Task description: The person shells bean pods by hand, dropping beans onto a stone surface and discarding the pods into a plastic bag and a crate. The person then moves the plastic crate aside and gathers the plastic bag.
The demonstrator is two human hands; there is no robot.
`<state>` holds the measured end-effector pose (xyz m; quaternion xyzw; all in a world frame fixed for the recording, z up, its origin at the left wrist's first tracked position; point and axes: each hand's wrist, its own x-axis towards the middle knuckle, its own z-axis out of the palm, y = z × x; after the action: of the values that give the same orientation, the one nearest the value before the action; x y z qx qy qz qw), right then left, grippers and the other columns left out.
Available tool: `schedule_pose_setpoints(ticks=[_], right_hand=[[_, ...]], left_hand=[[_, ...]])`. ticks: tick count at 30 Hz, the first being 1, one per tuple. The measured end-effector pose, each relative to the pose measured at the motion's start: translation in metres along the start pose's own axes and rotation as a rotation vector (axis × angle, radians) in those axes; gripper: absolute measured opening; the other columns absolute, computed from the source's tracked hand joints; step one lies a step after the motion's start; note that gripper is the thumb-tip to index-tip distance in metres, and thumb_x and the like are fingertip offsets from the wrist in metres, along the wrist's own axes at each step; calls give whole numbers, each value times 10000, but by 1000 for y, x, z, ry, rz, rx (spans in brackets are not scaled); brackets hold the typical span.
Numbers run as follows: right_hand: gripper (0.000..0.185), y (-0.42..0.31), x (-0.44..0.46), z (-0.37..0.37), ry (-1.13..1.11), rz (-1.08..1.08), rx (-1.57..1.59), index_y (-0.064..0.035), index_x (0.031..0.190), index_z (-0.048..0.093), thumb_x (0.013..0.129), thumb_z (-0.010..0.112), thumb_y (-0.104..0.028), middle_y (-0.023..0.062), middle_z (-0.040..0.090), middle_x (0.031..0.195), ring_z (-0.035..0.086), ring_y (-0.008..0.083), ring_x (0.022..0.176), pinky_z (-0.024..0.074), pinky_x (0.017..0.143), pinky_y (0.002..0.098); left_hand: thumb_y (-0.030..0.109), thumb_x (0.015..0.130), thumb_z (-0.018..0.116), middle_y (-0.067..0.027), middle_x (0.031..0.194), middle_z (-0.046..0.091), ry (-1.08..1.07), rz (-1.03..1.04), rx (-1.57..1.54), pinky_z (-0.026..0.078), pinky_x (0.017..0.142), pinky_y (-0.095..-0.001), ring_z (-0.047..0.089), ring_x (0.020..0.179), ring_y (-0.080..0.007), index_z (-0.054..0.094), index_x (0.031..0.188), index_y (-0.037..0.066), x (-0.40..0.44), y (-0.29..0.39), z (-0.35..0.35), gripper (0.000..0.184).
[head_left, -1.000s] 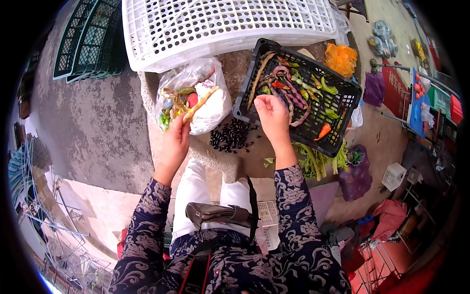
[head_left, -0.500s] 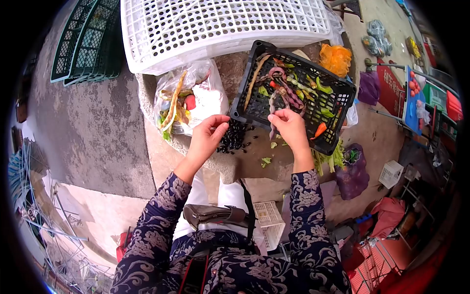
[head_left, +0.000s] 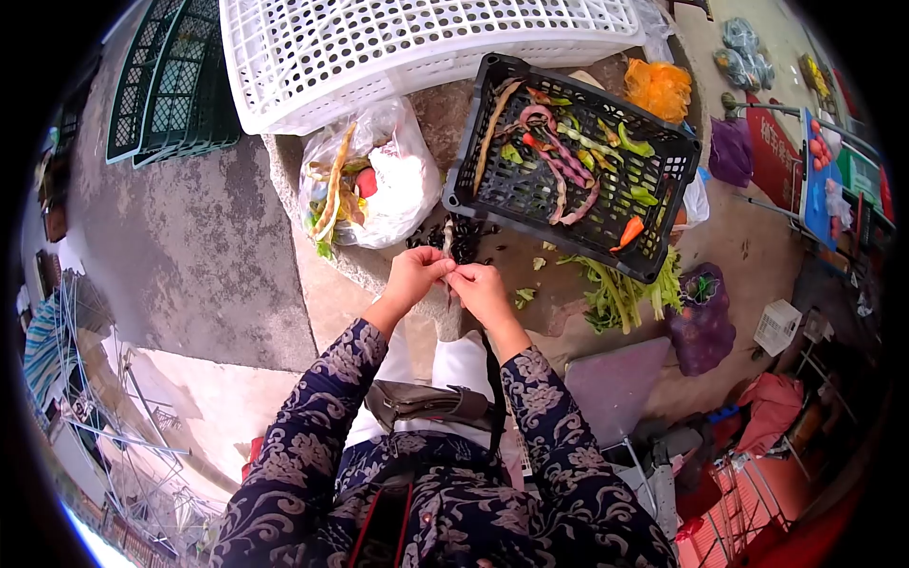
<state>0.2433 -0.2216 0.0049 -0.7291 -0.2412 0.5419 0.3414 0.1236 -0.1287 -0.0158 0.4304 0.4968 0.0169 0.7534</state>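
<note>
Close together in front of me, my left hand (head_left: pixel 413 277) and my right hand (head_left: pixel 482 292) pinch one bean pod. The greyish-purple pod (head_left: pixel 448 232) hangs lengthwise between their fingertips, one end pointing away from me. Just beyond it lies a pile of black beans (head_left: pixel 466 242) on the stone ledge. To the right, a black plastic crate (head_left: pixel 561 234) holds several purple pods, green and yellow pepper pieces and an orange-red pepper (head_left: pixel 628 232). A clear plastic bag (head_left: pixel 409 202) with dry pods and leaves sits to the left.
A white perforated crate (head_left: pixel 417 71) lies across the far side. Celery stalks (head_left: pixel 615 298) and a purple net bag (head_left: pixel 703 327) rest right of my hands. Green crates (head_left: pixel 180 95) stand far left. An orange bag (head_left: pixel 657 90) lies behind the black crate.
My right hand has lifted a pod out of the black crate and moved left and toward me. My left hand has shifted slightly nearer, and both hands now meet on the pod.
</note>
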Motion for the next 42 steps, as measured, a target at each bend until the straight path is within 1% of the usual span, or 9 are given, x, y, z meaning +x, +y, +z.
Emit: schedule_pose_setpoints(ticks=[4, 9, 15, 19, 27, 31, 36, 40, 42], right_hand=[[187, 9, 5, 10, 129, -8, -153, -19, 743, 663, 809, 597, -181, 8, 587, 545, 492, 60, 460, 383, 425, 233], [168, 14, 7, 14, 132, 279, 154, -13, 736, 657, 792, 582, -153, 26, 579, 537, 507, 73, 453, 360, 373, 226], [148, 28, 13, 22, 176, 346, 281, -26, 702, 600, 795, 562, -134, 13, 551, 567, 498, 84, 437, 341, 357, 226], [165, 28, 19, 28, 216, 435, 292, -38, 692, 564, 815, 531, -143, 10, 534, 565, 491, 90, 439, 332, 352, 230], [196, 47, 31, 35, 68, 737, 765, -42, 765, 535, 846, 403, -163, 27, 501, 619, 439, 107, 460, 363, 405, 254], [227, 67, 40, 40, -45, 866, 1058, -20, 775, 531, 837, 365, -162, 70, 522, 653, 459, 152, 480, 394, 437, 270], [210, 62, 45, 46, -61, 1052, 1116, -35, 753, 527, 797, 363, -158, 83, 513, 620, 441, 176, 479, 402, 463, 328], [194, 69, 51, 55, -2, 1185, 1104, -66, 747, 538, 788, 378, -167, 71, 520, 633, 459, 190, 522, 417, 529, 333], [198, 89, 57, 59, -69, 1192, 1164, -66, 768, 552, 785, 384, -170, 76, 541, 676, 497, 215, 585, 434, 606, 358]], left_hand=[[132, 834, 635, -25, 760, 629, 0, -18, 55, 493, 589, -222, 577, 661, -86, 630, 869, -13, 5, -9, 3, 149], [129, 847, 608, -32, 736, 627, 14, -43, 278, 497, 570, -227, 574, 619, -79, 627, 861, -22, 9, -15, 1, 153], [141, 850, 570, -71, 672, 628, 73, -112, 61, 518, 509, -265, 626, 578, -126, 614, 784, -41, 17, -32, 4, 198], [128, 876, 525, -87, 691, 596, 77, -276, -98, 526, 537, -274, 610, 570, -163, 563, 821, -26, 22, -36, 7, 168], [143, 925, 456, -97, 731, 550, 51, -541, -434, 530, 617, -316, 592, 613, -225, 509, 891, -5, 26, -51, 4, 161], [159, 940, 413, -91, 719, 539, 12, -573, -510, 513, 589, -320, 571, 597, -224, 511, 875, 7, 28, -65, -1, 192], [203, 960, 345, -66, 677, 521, -28, -622, -590, 473, 534, -304, 517, 541, -193, 517, 848, 31, 26, -67, -6, 267], [245, 951, 367, -55, 623, 514, 34, -639, -554, 444, 486, -290, 483, 484, -179, 527, 789, 54, 30, -79, -4, 298], [266, 943, 382, -52, 601, 513, 63, -658, -513, 433, 465, -285, 468, 455, -174, 532, 756, 66, 36, -87, -5, 312]])
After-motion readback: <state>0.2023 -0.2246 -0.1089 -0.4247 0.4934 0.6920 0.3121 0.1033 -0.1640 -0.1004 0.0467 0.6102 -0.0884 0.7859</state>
